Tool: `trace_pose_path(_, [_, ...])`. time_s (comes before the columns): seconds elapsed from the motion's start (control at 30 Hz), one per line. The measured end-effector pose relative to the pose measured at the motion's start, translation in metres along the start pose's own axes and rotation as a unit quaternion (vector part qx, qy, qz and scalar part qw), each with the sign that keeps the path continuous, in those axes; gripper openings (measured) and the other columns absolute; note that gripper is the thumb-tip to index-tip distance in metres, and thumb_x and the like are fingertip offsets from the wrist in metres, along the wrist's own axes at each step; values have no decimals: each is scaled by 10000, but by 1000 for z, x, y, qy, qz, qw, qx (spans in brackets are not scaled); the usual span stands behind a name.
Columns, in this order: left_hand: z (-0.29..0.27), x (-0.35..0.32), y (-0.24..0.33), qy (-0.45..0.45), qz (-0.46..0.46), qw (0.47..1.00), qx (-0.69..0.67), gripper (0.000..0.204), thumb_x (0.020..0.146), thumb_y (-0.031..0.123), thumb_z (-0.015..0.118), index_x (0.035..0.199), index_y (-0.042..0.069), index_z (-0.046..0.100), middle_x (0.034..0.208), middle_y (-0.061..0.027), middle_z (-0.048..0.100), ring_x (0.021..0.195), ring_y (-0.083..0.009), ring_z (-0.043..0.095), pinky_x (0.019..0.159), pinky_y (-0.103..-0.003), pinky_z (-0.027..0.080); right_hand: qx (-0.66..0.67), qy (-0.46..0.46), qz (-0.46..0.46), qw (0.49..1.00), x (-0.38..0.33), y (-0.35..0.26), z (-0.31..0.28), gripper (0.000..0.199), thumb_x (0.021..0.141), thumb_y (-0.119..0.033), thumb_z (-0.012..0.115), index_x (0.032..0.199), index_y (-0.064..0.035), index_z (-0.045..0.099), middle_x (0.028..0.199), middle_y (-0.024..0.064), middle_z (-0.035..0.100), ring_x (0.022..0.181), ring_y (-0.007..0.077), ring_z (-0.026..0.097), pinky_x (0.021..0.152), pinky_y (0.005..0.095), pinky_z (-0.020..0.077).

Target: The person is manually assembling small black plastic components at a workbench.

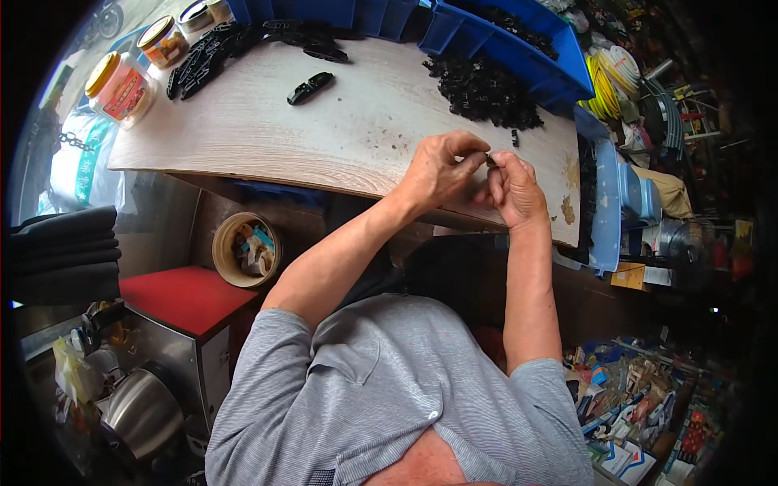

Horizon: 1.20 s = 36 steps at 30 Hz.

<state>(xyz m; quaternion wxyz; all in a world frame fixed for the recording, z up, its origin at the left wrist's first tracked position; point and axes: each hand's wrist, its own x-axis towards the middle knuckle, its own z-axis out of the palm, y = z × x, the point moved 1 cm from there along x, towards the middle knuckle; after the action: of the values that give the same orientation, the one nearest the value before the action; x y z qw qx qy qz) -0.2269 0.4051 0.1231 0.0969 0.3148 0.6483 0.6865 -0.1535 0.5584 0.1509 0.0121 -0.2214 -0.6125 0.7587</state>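
My left hand (444,168) and my right hand (516,188) meet over the near right part of the table, fingertips almost touching. Both are closed in a pinch on a small dark piece (490,161), mostly hidden by the fingers. A single small black part (515,138) lies just beyond my right hand. Farther back is a heap of small black plastic parts (482,91), spread in front of a blue bin (510,40). One long black plastic piece (310,88) rests alone on the tabletop, and a pile of similar long pieces (212,58) lies at the far left.
Lidded plastic jars (121,91) stand at the left end of the wooden table (267,146). Below the table's front edge is a round waste bucket (223,251) beside a red-topped cabinet (182,296). Blue containers (636,194) and coiled yellow hose (600,89) are to the right.
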Motion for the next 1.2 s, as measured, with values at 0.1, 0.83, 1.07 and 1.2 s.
trace_pose_path(0.1, [-2,0,-2,-2,-110,982,-152,189,931,106,670,1064,-28,676,878,-66,710,779,-121,679,696,-258,563,-21,-4,-9,1000,-3,0,2,250,919,-286,608,923,-37,627,483,28,479,394,164,495,487,370,564])
trace_pose_path(0.83, [-146,-8,7,368,89,761,527,349,764,107,752,1100,44,679,1157,-156,646,1073,-349,578,928,-435,463,41,-7,-114,993,-8,16,13,158,905,-184,699,982,-75,614,493,34,498,472,189,603,453,366,564])
trace_pose_path(1.07, [-167,-15,-7,208,5,850,485,258,831,126,707,1078,54,690,985,-113,709,858,-229,650,756,-336,512,74,7,-122,990,-1,18,18,144,919,-189,672,1006,-86,620,514,47,523,537,203,635,522,420,609])
trace_pose_path(1.2, [-107,-27,2,137,-48,985,94,285,879,102,711,1150,19,674,841,-17,684,719,-58,593,617,-226,495,130,-21,-138,982,3,22,28,125,941,-188,646,1032,-105,623,566,63,553,583,239,649,629,521,615])
